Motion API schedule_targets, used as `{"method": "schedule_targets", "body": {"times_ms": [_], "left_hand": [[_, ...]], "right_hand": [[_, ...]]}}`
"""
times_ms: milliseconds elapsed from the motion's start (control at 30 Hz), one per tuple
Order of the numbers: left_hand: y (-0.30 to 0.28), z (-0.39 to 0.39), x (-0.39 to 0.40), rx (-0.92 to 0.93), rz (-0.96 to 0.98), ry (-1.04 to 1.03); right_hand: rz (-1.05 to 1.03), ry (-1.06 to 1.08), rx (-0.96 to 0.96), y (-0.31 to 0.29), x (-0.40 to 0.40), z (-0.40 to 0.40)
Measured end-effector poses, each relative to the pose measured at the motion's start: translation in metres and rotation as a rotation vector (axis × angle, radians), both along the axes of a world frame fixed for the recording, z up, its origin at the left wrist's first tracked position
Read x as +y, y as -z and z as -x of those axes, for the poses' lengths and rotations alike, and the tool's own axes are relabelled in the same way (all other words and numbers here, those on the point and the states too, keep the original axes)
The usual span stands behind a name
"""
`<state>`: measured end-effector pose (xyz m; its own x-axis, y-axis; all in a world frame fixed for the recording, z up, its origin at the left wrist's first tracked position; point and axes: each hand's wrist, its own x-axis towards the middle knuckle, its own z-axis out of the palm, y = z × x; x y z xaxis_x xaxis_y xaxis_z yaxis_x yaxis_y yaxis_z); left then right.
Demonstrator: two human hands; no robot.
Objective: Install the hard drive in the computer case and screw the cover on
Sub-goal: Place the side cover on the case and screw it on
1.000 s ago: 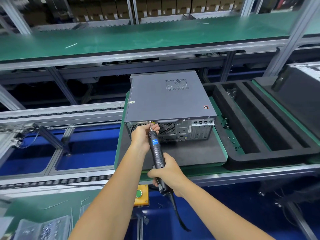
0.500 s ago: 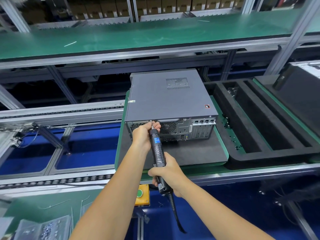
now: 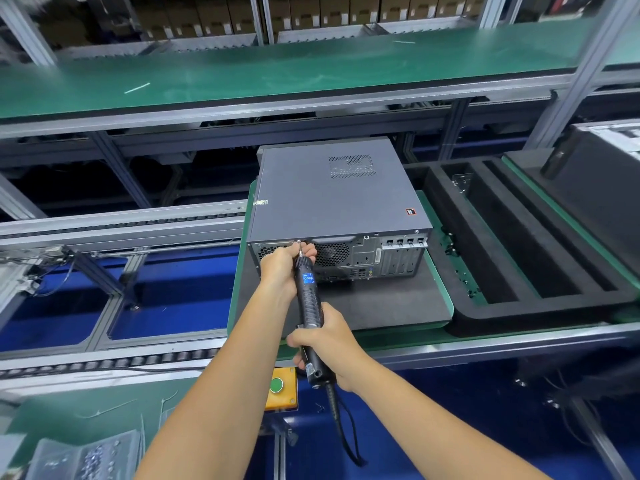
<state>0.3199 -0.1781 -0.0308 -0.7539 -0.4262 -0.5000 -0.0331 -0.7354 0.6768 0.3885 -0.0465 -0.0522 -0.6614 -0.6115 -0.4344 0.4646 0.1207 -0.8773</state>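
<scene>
A: Assembly-line bench, green mat, conveyor rails (image 3: 121,230) to the left. Head view, the only one. Where's the task's thing?

B: Computer case (image 3: 339,202) lies flat on a dark pad (image 3: 381,303), cover (image 3: 332,195) already on, rear panel (image 3: 363,258) facing the person. Hard drive not visible; I judge it's inside.

A: Grips?

B: Right hand (image 3: 329,344) wraps the lower body of the electric screwdriver (image 3: 308,299), fingers curled round it. Left hand (image 3: 284,268) is curled round the tool's nose, up against the rear panel, steadying the bit.

A: Key relation?

B: Screwdriver's long axis runs from the right hand up and slightly left, away from the person, tip meeting the rear panel's top edge left of the fan grille (image 3: 330,254). Screw itself too small to confirm. Left hand is nearer the case; right hand sits back past the bench edge.

A: Next move?

B: Probably push along that axis, keeping it square to the panel. A tilt could slip the bit.

A: Other stuff?

B: Black foam tray (image 3: 519,271) just right of the pad; yellow button box (image 3: 282,389) below the bench.
</scene>
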Motion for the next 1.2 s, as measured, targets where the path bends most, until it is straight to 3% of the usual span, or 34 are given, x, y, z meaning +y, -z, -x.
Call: {"method": "schedule_targets", "body": {"times_ms": [300,467,600,833,1200], "left_hand": [[-0.014,0.003,-0.002,-0.148,0.106,-0.004],[-0.016,0.009,-0.001,-0.220,0.266,-0.045],[-0.016,0.006,-0.002,-0.202,0.247,-0.035],[-0.015,0.001,-0.001,-0.123,0.114,0.076],[-0.014,0.000,0.004,-0.092,0.089,0.009]], "right_hand": [[-0.077,0.073,-0.045,-0.019,-0.017,0.003],[0.163,0.055,-0.295,-0.026,-0.009,0.003],[0.308,0.045,-0.408,-0.025,-0.002,0.004],[0.262,0.090,-0.299,-0.020,-0.009,0.001],[0.207,0.078,-0.258,-0.017,-0.008,0.001]]}}
